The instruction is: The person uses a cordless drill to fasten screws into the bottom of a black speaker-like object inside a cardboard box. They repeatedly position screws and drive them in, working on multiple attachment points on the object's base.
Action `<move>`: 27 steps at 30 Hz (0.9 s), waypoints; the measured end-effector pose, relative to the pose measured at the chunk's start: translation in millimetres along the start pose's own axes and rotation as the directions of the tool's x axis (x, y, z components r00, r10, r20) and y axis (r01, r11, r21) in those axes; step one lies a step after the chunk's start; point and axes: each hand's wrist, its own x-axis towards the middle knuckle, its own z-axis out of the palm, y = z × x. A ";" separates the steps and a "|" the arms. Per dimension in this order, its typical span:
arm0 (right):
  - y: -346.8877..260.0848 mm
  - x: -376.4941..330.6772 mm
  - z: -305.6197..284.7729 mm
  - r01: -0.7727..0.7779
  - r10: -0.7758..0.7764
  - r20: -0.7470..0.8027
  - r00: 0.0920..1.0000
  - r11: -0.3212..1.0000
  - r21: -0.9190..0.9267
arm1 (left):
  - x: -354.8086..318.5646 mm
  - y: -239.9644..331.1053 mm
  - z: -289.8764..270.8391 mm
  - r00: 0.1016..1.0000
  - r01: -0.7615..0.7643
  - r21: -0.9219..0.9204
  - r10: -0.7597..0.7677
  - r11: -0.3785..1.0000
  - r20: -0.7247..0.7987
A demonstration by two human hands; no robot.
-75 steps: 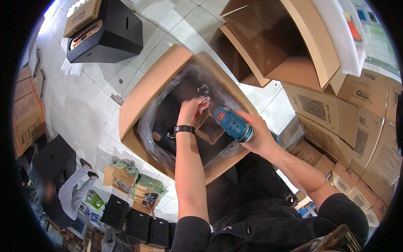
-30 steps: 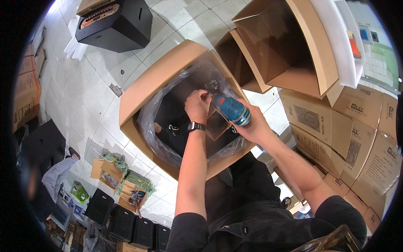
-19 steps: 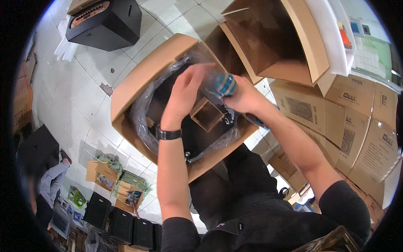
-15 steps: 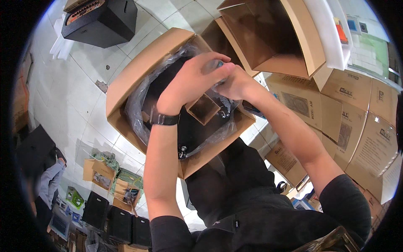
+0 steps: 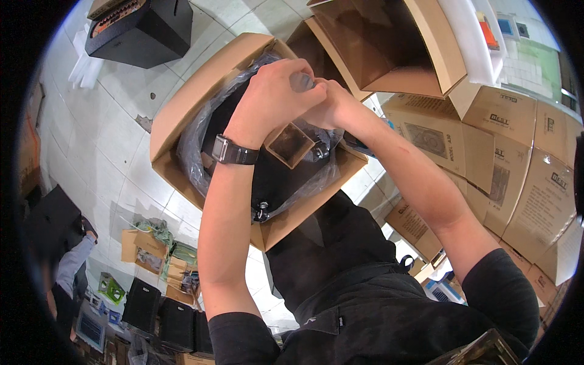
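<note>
Both hands (image 5: 304, 97) clasp together over a plastic-lined carton (image 5: 182, 115) holding black equipment (image 5: 280, 176).

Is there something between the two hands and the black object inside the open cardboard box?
Yes. Clear plastic wrap surrounds the black object, and a small brown cardboard piece lies on it under the left hand and right hand.

Our left hand (image 5: 274, 91) covers whatever both hands grip, so we cannot tell what it is. Our right hand (image 5: 331, 106) is half hidden behind the left.
</note>
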 end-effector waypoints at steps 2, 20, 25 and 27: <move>-3.5 -2.4 -2.6 -0.006 0.006 0.006 1.000 1.000 0.001 | 0.4 -1.2 0.6 1.000 0.011 0.001 -0.011 1.000 -0.002; -11.8 -1.1 -9.5 -0.066 0.070 0.055 0.996 0.996 -0.067 | 4.8 -1.4 -1.9 0.996 0.071 0.025 -0.072 0.997 0.042; -8.1 0.8 -5.1 -0.041 0.043 0.026 0.999 0.996 -0.073 | 4.5 -3.4 -0.3 0.995 0.088 0.019 -0.089 0.996 0.041; -8.1 1.6 -4.4 -0.035 0.037 0.016 0.999 0.995 -0.094 | 4.1 -4.3 0.0 0.995 0.090 0.022 -0.091 0.996 0.037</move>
